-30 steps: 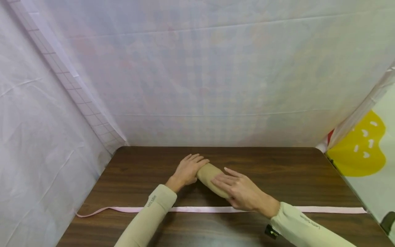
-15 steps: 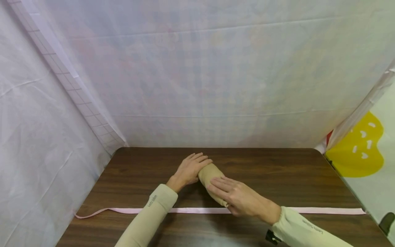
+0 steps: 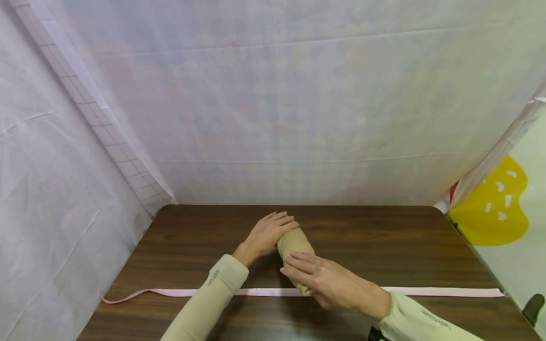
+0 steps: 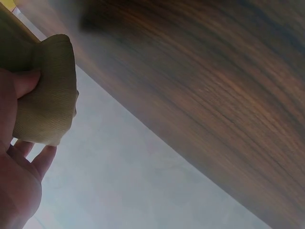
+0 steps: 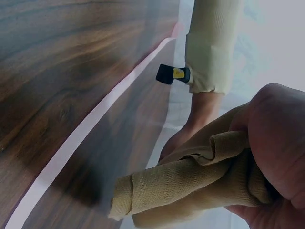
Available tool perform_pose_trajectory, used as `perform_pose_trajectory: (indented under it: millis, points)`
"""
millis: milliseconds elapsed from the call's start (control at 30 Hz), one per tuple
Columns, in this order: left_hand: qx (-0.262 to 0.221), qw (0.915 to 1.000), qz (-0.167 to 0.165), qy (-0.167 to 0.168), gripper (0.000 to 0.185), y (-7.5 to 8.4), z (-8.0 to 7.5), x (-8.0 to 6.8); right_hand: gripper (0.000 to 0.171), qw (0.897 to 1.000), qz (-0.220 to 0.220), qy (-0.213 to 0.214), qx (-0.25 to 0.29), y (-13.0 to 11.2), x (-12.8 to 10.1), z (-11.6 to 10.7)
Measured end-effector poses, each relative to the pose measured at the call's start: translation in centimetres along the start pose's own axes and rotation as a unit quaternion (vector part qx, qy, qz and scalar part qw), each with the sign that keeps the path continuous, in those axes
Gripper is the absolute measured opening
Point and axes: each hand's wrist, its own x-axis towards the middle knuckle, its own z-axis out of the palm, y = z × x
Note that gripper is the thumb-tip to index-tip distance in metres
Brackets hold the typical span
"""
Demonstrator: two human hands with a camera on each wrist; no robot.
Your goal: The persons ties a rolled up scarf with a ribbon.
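A tan cloth [image 3: 295,241], rolled into a thick bundle, slants between my two hands over the brown table. My left hand [image 3: 268,233] holds its far end, fingers laid across the top; the left wrist view shows the thumb against the cloth [image 4: 50,95] and fingertips at its edge. Around the near end curls my right hand [image 3: 328,282]. Seen from the right wrist, loose folds and layered edges of the cloth [image 5: 190,188] stick out past the right hand [image 5: 279,143], and a shadow falls on the wood below. The palms hide parts of the roll.
A pink ribbon [image 3: 443,292] runs across the table [image 3: 384,251], passing beneath the forearms, and its left end twists near the table's edge. White sheeting [image 3: 273,104] hangs behind and at the left. On the right is a yellow shape [image 3: 495,213].
The cloth roll has swung to a steeper angle, its near end coming toward me over the ribbon. My right hand has moved slightly nearer and left; my left hand has shifted slightly right.
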Motion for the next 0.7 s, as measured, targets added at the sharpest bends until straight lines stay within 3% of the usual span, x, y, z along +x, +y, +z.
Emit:
perform_pose_trajectory:
  millis: [233, 700]
  points:
    - [0.001, 0.9998, 0.019, -0.008, 0.057, 0.4, -0.2, 0.4, 0.081, 0.999, 0.014, -0.034, 0.006, -1.1, 0.0, -0.6]
    - [0.005, 0.998, 0.062, -0.009, 0.056, 2.1, -0.1, 1.0, 0.074, 0.999, -0.013, -0.021, -0.023, -2.9, 0.0, -0.5]
